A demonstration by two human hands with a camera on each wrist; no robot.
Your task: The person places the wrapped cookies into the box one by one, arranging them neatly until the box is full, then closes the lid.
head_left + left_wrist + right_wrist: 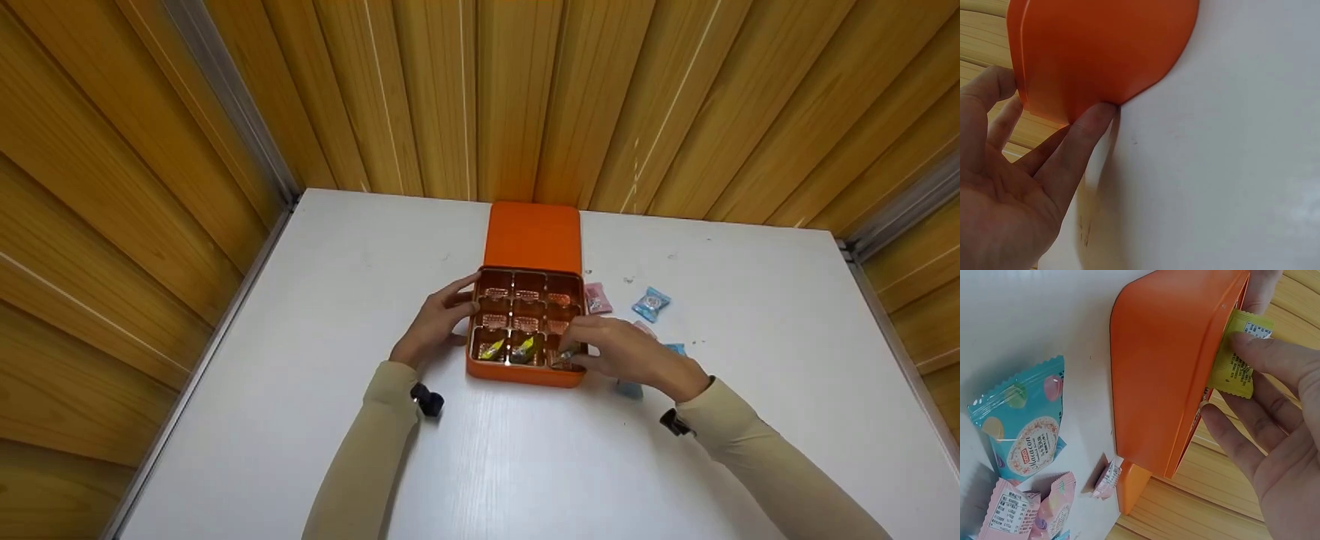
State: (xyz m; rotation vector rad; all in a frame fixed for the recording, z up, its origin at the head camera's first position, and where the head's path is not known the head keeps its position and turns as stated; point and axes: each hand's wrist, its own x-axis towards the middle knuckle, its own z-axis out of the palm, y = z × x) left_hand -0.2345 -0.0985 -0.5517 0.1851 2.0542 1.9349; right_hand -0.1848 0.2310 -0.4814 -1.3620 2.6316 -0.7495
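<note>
An orange tin box [525,373] has a metallic brown tray [529,307] split into several compartments. Yellow wrapped candies [493,350] lie in the near-left and near-middle ones. My right hand [619,349] is over the near-right compartment. It pinches a yellow wrapped candy [1235,354] at the box's rim, as the right wrist view shows. Against the box's left side, my left hand [436,319] rests with spread fingers. In the left wrist view its fingertips touch the orange wall [1100,50].
The orange lid [534,236] lies behind the box. To the right are blue wrapped candies [651,304] and pink ones [597,298]; the right hand partly covers several. A teal packet [1027,419] lies near the box. Wood-patterned walls [517,97] border the white table [360,262].
</note>
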